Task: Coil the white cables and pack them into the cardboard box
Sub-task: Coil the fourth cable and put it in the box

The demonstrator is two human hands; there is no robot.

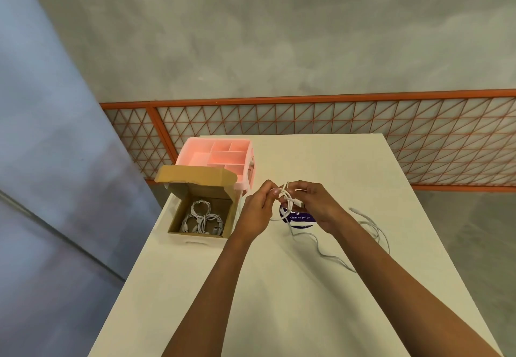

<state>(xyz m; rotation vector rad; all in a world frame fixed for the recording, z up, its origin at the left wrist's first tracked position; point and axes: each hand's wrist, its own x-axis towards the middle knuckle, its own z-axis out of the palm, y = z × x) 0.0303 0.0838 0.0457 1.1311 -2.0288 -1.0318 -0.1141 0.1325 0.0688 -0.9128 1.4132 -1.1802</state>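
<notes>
**Head view.** I am watching the left hand and the right hand meeting above the counter, just right of the open cardboard box. Both hands are closing on one white cable. The left fingers are pinching the top of a small loop, and the right fingers are curling round the loop's other side, near a connector end. The rest of the cable is trailing loose across the counter, farther right of the box. Coiled cables are already lying inside the box, whose lid is standing open at the back. A pink compartment tray is sitting directly behind the box. A purple sticker is showing beneath the loop, right of the box.
</notes>
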